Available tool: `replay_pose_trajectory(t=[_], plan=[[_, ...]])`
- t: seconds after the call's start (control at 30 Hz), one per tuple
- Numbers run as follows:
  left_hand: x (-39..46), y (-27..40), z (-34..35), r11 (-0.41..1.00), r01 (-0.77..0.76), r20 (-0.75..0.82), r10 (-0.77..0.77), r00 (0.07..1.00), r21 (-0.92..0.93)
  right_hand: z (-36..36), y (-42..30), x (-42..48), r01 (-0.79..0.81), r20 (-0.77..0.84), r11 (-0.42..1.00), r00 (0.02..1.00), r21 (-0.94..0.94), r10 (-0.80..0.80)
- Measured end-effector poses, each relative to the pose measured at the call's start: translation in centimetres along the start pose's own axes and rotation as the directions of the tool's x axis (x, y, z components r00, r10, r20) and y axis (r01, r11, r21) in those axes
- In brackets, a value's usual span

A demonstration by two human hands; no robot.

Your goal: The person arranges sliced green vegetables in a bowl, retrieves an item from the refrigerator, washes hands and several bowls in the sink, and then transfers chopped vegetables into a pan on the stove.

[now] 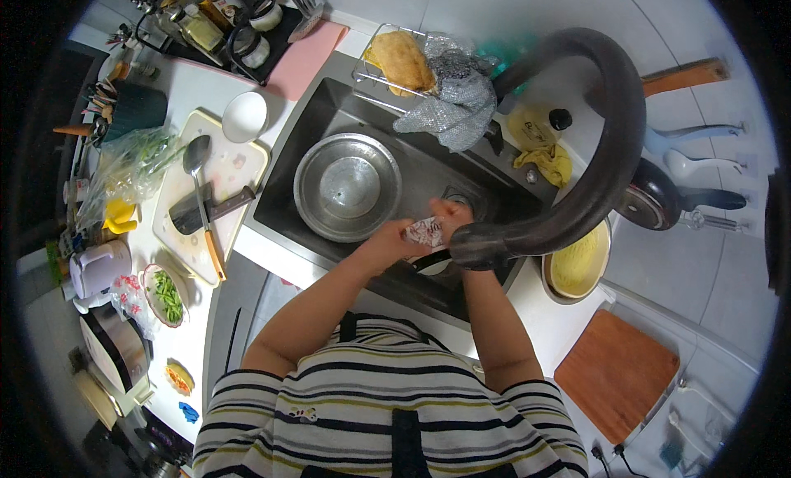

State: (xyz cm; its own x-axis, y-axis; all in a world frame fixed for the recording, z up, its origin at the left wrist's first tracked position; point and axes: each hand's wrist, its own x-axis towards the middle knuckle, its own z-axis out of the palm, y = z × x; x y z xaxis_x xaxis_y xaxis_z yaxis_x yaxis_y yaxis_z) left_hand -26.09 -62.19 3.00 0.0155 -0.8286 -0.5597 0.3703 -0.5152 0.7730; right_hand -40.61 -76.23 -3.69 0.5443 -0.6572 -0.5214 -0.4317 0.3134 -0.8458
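Observation:
Over the right part of a dark sink (420, 169), my left hand (395, 240) is closed on a small white bowl with a reddish pattern (425, 232). My right hand (454, 215) touches the bowl's far right side, near the drain; the black faucet head (476, 246) hides part of this hand and wrist. Just below the bowl, another white dish with a dark rim (432, 265) is partly visible in the sink. A round stainless steel basin (347, 187) sits in the left part of the sink.
The thick faucet hose (624, 125) arches at the right. A wire rack (386, 101) holds a sponge-like tan item (401, 61) and silvery mesh cloths (460, 107). Left of the sink, a cleaver (213, 209) and a ladle (201, 181) lie on a cutting board (179, 255). A wooden board (618, 376) is lower right.

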Motion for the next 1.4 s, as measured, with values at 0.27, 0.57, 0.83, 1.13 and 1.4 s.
replay_pose_trajectory(t=[0.27,0.57,0.83,1.13,1.4], plan=[[0.2,-2.5,-0.9,0.478,-0.045,0.023,0.135,0.991,-0.877,4.1,-2.1,-5.7,-0.205,0.243,0.702,0.969,0.682,0.048],[-0.8,-0.6,-3.4,0.461,-0.219,-0.206,0.080,0.975,-0.860,1.5,13.6,-5.0,0.086,0.190,0.687,0.979,-0.722,0.077],[0.4,8.8,-9.7,0.707,-0.179,-0.528,0.649,0.547,0.684,3.6,23.3,-5.3,-0.006,0.122,0.420,0.953,-0.907,0.276],[9.2,9.6,-24.6,0.038,0.448,-0.269,0.844,0.464,0.893,3.4,19.6,-3.7,0.245,0.287,0.149,0.839,-0.958,0.463],[8.4,9.2,-20.2,0.143,0.298,-0.232,0.928,0.291,0.944,4.4,16.9,-3.8,0.141,-0.043,0.617,0.961,-0.774,-0.274]])
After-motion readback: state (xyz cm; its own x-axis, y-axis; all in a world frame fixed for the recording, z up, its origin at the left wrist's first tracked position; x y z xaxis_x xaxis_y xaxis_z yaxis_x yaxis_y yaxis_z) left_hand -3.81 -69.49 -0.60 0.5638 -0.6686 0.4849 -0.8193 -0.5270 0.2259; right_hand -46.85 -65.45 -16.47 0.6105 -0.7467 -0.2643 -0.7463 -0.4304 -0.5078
